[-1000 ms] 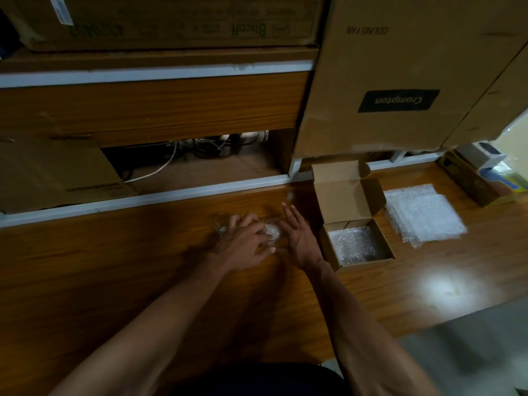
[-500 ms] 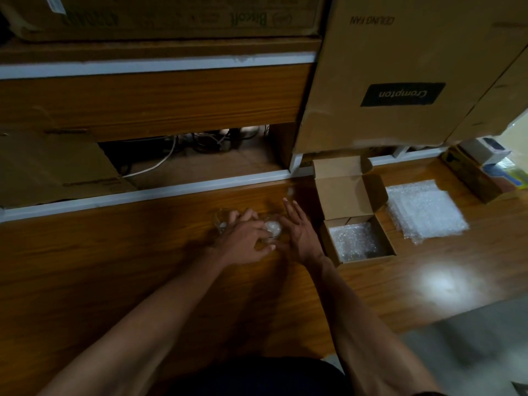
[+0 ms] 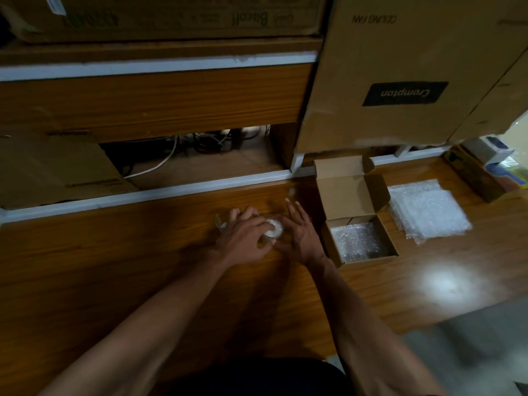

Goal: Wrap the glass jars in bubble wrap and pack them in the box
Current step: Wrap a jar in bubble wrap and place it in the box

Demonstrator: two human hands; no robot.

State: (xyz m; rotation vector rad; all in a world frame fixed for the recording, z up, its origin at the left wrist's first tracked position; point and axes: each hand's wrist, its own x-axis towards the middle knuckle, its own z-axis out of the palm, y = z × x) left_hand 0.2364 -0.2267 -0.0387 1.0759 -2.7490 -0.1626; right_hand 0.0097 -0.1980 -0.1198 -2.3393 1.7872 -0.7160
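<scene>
From the head camera we see our left hand (image 3: 243,238) lying over a small glass jar (image 3: 273,228) on the wooden table (image 3: 85,281), its fingers curled around the jar's near side, with a clear edge of bubble wrap (image 3: 221,224) showing at the hand's nine o'clock. Our right hand (image 3: 300,235) sits at the jar's three o'clock, fingers straight and spread, the thumb side touching the jar. Only the jar's pale round top shows between the hands; how much of it is wrapped we cannot tell. Just beside the right hand, at its three o'clock, stands the small cardboard box (image 3: 331,244), lid flap raised, with bubble wrap lining its inside. Farther along at three o'clock lies a stack of bubble wrap sheets (image 3: 428,210), apart from the box. At twelve to one o'clock a large carton (image 3: 400,67) carries, upside down to us, a black label reading "Crompton" and the words "CEILING FAN". At eleven o'clock another carton (image 3: 171,15) bears green inverted lettering that looks like "Biscoff". White and black cables (image 3: 171,155) sit in the recess below the shelf.
</scene>
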